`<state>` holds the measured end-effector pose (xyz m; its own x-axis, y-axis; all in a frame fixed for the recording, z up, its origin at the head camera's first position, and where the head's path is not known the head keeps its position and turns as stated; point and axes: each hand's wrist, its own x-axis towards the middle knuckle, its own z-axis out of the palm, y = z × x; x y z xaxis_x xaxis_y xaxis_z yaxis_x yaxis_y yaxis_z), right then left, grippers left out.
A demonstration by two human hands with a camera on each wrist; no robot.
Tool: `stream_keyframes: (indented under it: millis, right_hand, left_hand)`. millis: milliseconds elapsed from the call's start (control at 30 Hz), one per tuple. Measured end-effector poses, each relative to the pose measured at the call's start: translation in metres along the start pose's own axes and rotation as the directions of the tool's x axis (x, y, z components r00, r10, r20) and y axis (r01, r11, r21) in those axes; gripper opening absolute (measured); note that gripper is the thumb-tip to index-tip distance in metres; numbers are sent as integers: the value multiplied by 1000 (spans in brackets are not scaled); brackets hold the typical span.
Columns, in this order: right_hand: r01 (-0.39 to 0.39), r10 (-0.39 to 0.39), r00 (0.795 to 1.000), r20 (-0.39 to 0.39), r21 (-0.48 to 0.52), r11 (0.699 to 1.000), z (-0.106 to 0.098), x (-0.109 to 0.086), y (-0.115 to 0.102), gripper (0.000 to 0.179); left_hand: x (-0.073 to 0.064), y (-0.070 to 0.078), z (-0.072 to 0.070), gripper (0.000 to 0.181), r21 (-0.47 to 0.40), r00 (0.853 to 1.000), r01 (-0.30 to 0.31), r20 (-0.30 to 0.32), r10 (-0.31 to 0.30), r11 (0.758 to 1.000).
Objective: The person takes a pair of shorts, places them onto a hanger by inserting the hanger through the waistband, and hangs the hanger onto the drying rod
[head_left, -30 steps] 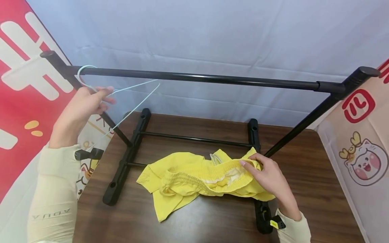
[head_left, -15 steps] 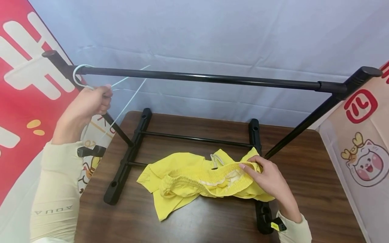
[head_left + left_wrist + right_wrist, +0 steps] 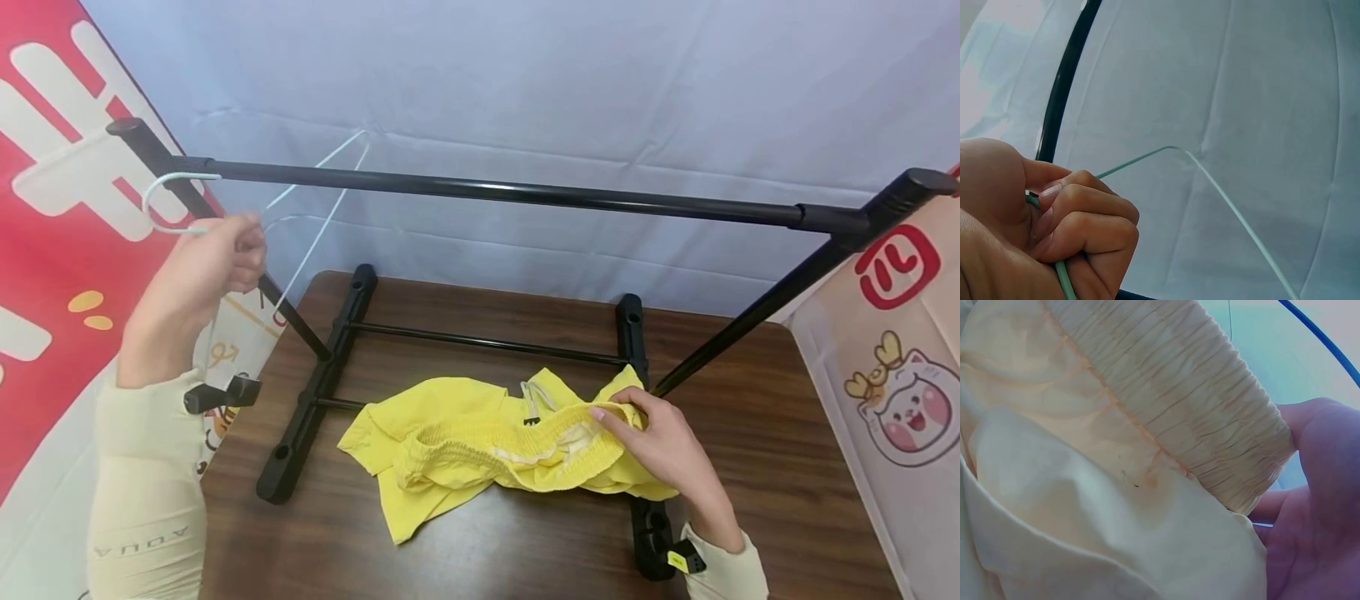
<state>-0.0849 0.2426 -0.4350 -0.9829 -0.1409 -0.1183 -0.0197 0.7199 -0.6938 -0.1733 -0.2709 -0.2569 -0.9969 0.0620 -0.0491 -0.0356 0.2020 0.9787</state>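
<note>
My left hand (image 3: pixel 213 267) grips a pale green wire hanger (image 3: pixel 318 237) near its neck. The hanger's hook (image 3: pixel 150 200) is by the left end of the black rail; whether it touches the rail I cannot tell. In the left wrist view the fingers (image 3: pixel 1094 212) curl round the green wire (image 3: pixel 1235 209). My right hand (image 3: pixel 667 442) pinches the elastic waistband of yellow shorts (image 3: pixel 442 408), which lie spread over the rack's base. The right wrist view shows the gathered waistband (image 3: pixel 1191 394) between thumb and fingers.
A black clothes rack (image 3: pixel 495 190) stands on a dark wooden table (image 3: pixel 525 550), its two feet joined by thin bars. Pale cloth (image 3: pixel 480 83) hangs behind it. Printed panels stand at left and right.
The hanger has turned in my left hand: its far corner has risen from below the rail to above it, and its hook has moved left. My right hand stays on the waistband.
</note>
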Motion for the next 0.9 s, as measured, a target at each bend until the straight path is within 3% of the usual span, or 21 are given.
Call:
stream_keyframes:
  millis: [333, 433, 600, 667, 767, 833, 900]
  right_hand:
    - [-7, 7, 1000, 5, 0, 1000, 2, -1, -1, 44]
    - [-9, 9, 1000, 5, 2, 1000, 2, -2, 0, 44]
    - [-1, 1, 1000, 3, -1, 1000, 3, -2, -2, 43]
    - [9, -10, 1000, -10, -7, 1000, 3, -1, -4, 41]
    - [30, -30, 999, -43, -11, 999, 2, 0, -7, 38]
    - [39, -40, 997, -62, -8, 999, 2, -1, -10, 36]
    - [50, -50, 995, -81, -6, 999, 2, -2, -13, 34]
  left_hand:
    - [-23, -19, 22, 50, 197, 996, 54, 65, -68, 979]
    - [-33, -23, 38, 51, 233, 993, 52, 89, -75, 971]
    - [-55, -20, 76, 55, 160, 980, 114, 143, -137, 980]
    - [-62, -13, 91, 57, 132, 980, 78, 174, -100, 988]
    - [-70, 0, 110, 57, 99, 976, -75, 212, 53, 992]
    - [-75, 9, 120, 56, 25, 957, -191, 229, 180, 981]
    - [-80, 17, 128, 56, -51, 937, -267, 222, 271, 962]
